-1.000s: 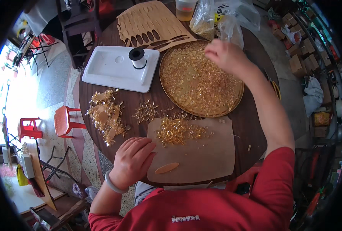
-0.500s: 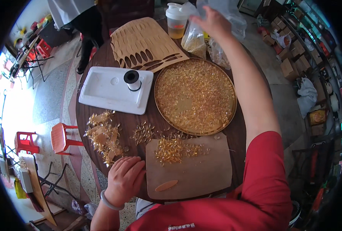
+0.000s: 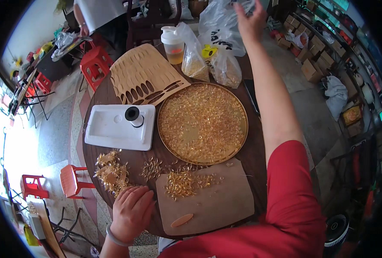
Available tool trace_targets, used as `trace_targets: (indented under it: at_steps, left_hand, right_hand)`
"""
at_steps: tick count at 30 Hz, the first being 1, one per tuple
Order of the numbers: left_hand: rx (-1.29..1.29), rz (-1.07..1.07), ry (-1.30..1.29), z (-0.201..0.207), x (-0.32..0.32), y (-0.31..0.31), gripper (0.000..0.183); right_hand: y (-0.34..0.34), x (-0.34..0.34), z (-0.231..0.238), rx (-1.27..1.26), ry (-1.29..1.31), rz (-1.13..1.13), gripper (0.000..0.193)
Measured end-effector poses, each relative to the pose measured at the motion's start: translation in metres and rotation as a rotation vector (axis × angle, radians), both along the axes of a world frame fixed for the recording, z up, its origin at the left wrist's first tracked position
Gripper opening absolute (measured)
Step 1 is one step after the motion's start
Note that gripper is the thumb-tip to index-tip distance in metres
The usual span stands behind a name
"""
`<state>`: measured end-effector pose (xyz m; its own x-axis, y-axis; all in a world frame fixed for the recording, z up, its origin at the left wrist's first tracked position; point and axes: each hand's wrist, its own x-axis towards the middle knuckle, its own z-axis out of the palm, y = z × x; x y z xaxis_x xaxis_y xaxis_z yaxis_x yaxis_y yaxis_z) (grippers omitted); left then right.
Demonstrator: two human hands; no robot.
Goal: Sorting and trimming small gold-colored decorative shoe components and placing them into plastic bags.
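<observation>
My right hand [image 3: 252, 23] reaches to the far side of the round table, thumb and fingers apart, beside a large clear plastic bag [image 3: 212, 19]; I cannot tell whether it touches the plastic. My left hand [image 3: 130, 213] rests at the near left table edge, fingers bent and together, its palm side hidden. Just beyond it lies a heap of shiny gold pieces [image 3: 112, 172]. On a brown mat [image 3: 225, 204] before me are a loose pile of gold petal-like pieces [image 3: 180, 185] and one tan oval piece [image 3: 182, 220]. A round gold tray [image 3: 191, 136] of small shiny pieces stands beyond the mat.
A white tray [image 3: 107, 129] carries a spool [image 3: 134, 116]. Farther back are a brown sheet with oval cut-outs [image 3: 146, 69], a lidded bottle [image 3: 172, 45] and smaller filled bags [image 3: 195, 62]. Red stools [image 3: 72, 182] stand left; a person [image 3: 100, 13] is beyond the table.
My right hand has moved farther up in view, beside the large plastic bag. The view has shifted, so the table sits lower. My left hand stays at the table edge.
</observation>
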<state>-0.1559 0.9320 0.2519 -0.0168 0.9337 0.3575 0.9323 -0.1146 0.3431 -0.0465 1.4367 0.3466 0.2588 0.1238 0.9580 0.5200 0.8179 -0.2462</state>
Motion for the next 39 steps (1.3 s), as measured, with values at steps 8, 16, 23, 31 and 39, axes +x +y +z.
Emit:
trace_targets:
  at_steps: [8, 16, 23, 31, 39]
  left_hand:
    - [0.025, -0.176, -0.008, 0.037, 0.02, 0.062, 0.024]
    - [-0.017, -0.065, -0.683, 0.045, 0.048, 0.202, 0.032]
    - [0.266, 0.084, -0.993, 0.023, 0.029, 0.368, 0.061]
    - [0.441, 0.122, -0.936, 0.058, 0.046, 0.418, 0.032]
    - [0.405, -0.251, -1.103, 0.1, 0.077, 0.358, 0.027]
  right_hand:
    - [0.036, 0.012, -0.074, -0.535, -0.825, 0.131, 0.036]
    - [-0.057, 0.043, -0.073, -0.408, -1.298, 0.111, 0.015]
    - [-0.131, 0.099, -0.084, -0.479, -1.414, 0.219, 0.012]
    - [-0.086, 0.171, -0.066, -0.48, -1.208, -0.113, 0.012]
    - [-0.098, 0.169, -0.022, -0.417, -1.174, -0.141, 0.012]
